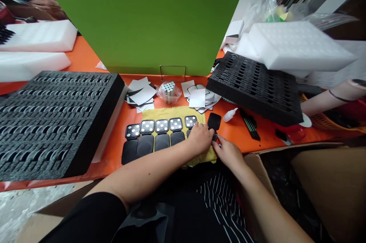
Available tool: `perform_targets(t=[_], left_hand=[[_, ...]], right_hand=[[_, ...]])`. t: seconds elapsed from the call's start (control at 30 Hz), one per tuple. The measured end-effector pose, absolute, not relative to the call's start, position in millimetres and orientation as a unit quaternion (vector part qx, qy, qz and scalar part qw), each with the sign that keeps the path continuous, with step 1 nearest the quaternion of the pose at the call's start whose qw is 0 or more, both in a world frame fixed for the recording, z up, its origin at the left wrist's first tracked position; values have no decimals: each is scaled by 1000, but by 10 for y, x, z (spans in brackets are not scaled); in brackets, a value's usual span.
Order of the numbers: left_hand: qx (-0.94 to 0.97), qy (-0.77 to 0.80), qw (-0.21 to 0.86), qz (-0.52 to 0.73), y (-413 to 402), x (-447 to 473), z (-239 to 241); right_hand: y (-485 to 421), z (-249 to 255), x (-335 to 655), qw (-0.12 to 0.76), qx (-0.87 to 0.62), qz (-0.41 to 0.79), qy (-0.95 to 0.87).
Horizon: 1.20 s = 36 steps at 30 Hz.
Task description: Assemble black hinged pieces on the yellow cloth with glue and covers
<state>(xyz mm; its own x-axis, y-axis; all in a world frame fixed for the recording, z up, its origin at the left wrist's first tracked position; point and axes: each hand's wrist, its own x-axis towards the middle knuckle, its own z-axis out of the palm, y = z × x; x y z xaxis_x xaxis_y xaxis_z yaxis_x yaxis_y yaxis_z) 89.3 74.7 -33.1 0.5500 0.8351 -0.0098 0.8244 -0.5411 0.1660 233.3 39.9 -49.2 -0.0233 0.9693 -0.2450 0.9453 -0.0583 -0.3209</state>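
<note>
Near the right end of a yellow cloth [171, 112], my left hand [201, 138] has its fingers closed at the edge of a small black hinged case [214, 121], whose lid lies folded back. My right hand [228, 152] grips the near part of the same case from the right, fingers curled round it. What lies between the fingertips is mostly hidden. To the left, several similar cases [161, 126] lie open in a row, their far halves showing white dots and their near halves plain black [161, 142]. My left hand partly covers the rightmost one.
Large black foam trays with slotted discs stand left [57, 121] and right [254, 87]. Behind the cloth are white paper cards [143, 94], a bag of small metal cylinders [169, 90] and a green panel [154, 18]. A white dropper bottle [230, 115] lies right.
</note>
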Motion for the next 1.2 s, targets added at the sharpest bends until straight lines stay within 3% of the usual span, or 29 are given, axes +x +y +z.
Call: perform_targets(t=[0.1, 0.23, 0.33, 0.5, 0.6, 0.67, 0.73, 0.83, 0.9, 1.03, 1.2], left_hand=[[865, 492, 83, 50, 542, 935, -402], [835, 526, 126, 101, 415, 990, -512], [822, 530, 172, 120, 410, 966, -518], [803, 537, 163, 200, 360, 831, -191], [819, 501, 140, 242, 295, 743, 102], [828, 459, 224, 233, 258, 677, 227], [807, 396, 393, 195, 214, 597, 257], [662, 296, 664, 182, 89, 464, 151], [512, 287, 776, 231, -29, 376, 30], [268, 401, 813, 325, -228, 244, -181], [205, 450, 787, 369, -281, 232, -257]], right_hand=[[448, -549, 2325, 106, -717, 243, -645], [538, -632, 2326, 252, -685, 414, -544], [600, -616, 2287, 243, -645, 454, -564], [566, -150, 2373, 182, -691, 197, -672], [413, 310, 2470, 165, -629, 92, -754], [299, 540, 2475, 143, -540, 126, -820], [212, 634, 2426, 139, -480, 186, -846], [162, 539, 2314, 218, -531, 210, -792], [166, 407, 2242, 278, -582, 199, -737], [153, 216, 2087, 244, -547, 279, -751], [81, 151, 1839, 158, -519, 319, -777]])
